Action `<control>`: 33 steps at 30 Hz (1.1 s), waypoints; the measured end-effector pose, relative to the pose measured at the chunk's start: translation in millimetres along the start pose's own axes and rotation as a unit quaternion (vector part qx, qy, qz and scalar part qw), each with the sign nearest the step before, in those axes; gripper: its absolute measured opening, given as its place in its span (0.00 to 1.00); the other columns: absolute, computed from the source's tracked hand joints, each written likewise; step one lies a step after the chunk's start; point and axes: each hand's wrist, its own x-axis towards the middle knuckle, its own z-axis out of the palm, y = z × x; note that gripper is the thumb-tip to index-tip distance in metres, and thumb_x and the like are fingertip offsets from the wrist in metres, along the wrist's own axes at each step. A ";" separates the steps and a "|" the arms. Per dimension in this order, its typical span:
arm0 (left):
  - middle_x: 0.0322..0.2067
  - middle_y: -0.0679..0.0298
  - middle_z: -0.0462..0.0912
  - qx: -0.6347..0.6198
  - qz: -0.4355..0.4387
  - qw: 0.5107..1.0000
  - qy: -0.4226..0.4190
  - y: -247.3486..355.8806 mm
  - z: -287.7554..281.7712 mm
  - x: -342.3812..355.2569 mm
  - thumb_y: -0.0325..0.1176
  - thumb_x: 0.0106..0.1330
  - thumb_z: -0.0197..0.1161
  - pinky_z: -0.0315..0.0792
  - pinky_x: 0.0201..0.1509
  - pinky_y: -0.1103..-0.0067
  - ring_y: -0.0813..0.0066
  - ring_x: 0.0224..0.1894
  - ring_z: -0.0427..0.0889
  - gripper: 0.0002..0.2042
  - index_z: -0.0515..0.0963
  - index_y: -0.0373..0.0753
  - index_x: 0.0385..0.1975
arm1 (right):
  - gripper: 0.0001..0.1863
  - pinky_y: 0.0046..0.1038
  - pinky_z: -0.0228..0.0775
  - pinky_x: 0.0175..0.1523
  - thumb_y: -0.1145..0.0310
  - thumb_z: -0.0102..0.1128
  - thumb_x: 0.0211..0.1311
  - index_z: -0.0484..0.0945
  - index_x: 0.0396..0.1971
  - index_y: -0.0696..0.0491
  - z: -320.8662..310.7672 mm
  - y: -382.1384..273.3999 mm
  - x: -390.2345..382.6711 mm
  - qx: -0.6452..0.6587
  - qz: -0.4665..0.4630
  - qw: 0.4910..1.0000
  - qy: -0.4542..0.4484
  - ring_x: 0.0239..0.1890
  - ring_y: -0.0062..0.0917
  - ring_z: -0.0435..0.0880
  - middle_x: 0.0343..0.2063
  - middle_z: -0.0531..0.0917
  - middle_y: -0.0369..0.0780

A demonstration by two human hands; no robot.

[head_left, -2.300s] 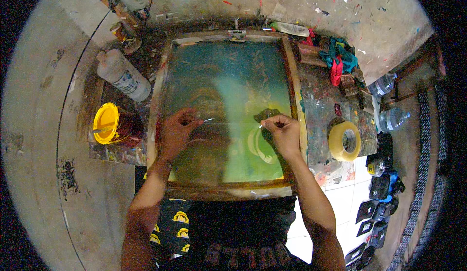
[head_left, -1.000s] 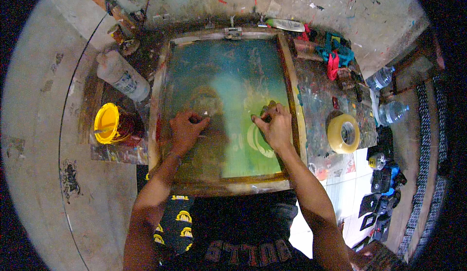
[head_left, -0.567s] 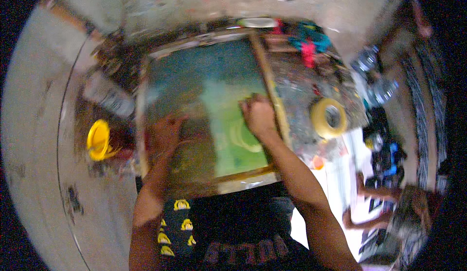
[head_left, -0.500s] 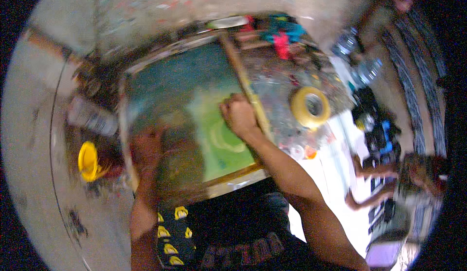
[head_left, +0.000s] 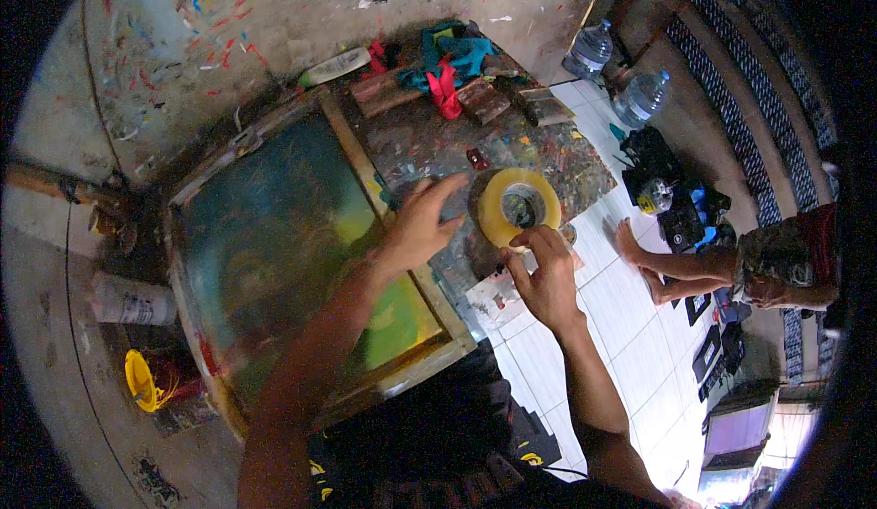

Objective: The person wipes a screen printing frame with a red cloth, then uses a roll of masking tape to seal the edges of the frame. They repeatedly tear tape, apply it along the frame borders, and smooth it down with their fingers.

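A wide roll of yellowish clear tape is over the right part of the paint-splattered table. My right hand pinches its near edge between thumb and fingers. To the left of the roll, my left hand reaches across the right rail of a screen-printing frame, fingers spread and holding nothing. The frame's mesh is dark teal with a green and yellow area near its lower right, partly hidden by my left forearm. Whether the roll touches the table I cannot tell.
Wooden blocks, teal and red cloths and a white bottle lie along the table's back. Two water bottles stand on the tiled floor. Another person's legs are at the right. A yellow lid sits lower left.
My right hand has left the frame's mesh and taken hold of the tape roll. My left hand has risen from the frame's left side toward the roll. The view has shifted right.
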 end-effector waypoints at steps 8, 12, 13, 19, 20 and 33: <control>0.33 0.60 0.85 0.048 0.046 0.993 -0.093 -17.8 28.6 38.3 0.25 0.59 0.67 0.69 0.53 0.64 0.56 0.44 0.80 0.08 0.79 0.39 0.38 | 0.31 0.49 0.57 0.63 0.54 0.71 0.52 0.75 0.53 0.54 8.9 48.0 7.5 -0.216 -0.050 0.972 -0.075 0.58 0.42 0.72 0.48 0.80 0.44; 0.29 0.58 0.83 -0.003 0.067 0.995 -0.074 -11.5 22.1 39.7 0.25 0.60 0.66 0.72 0.44 0.65 0.57 0.37 0.81 0.03 0.79 0.37 0.32 | 0.30 0.50 0.51 0.68 0.51 0.72 0.52 0.78 0.50 0.54 8.6 56.8 24.6 -0.253 -0.079 0.954 -0.138 0.55 0.43 0.75 0.44 0.82 0.43; 0.29 0.58 0.82 -0.032 0.056 0.996 -0.069 -5.7 19.4 39.8 0.26 0.61 0.66 0.72 0.43 0.66 0.57 0.37 0.81 0.03 0.79 0.37 0.31 | 0.30 0.51 0.50 0.69 0.50 0.71 0.53 0.78 0.50 0.55 3.9 55.1 26.7 -0.264 -0.064 0.947 -0.172 0.54 0.43 0.76 0.43 0.83 0.43; 0.30 0.56 0.81 -0.069 0.037 0.996 -0.053 62.6 -41.2 12.4 0.28 0.64 0.64 0.74 0.42 0.72 0.63 0.36 0.81 0.04 0.79 0.35 0.33 | 0.32 0.43 0.68 0.60 0.44 0.71 0.52 0.81 0.44 0.59 -74.4 26.5 9.7 -0.093 -0.101 0.980 -0.144 0.42 0.42 0.83 0.34 0.84 0.50; 0.30 0.56 0.81 -0.089 0.031 0.995 -0.042 75.3 -60.3 3.8 0.27 0.64 0.65 0.73 0.42 0.72 0.63 0.36 0.81 0.04 0.78 0.34 0.32 | 0.33 0.41 0.71 0.57 0.44 0.71 0.52 0.81 0.44 0.60 -87.3 22.3 3.9 -0.062 -0.070 0.984 -0.151 0.40 0.43 0.84 0.33 0.84 0.51; 0.34 0.62 0.77 0.088 -0.091 0.927 0.353 150.3 -239.7 -236.1 0.31 0.63 0.63 0.73 0.41 0.74 0.74 0.37 0.73 0.09 0.73 0.32 0.28 | 0.21 0.34 0.78 0.55 0.59 0.75 0.53 0.86 0.47 0.48 -137.5 -66.5 -15.6 0.189 -0.130 0.906 -0.356 0.44 0.36 0.88 0.40 0.88 0.40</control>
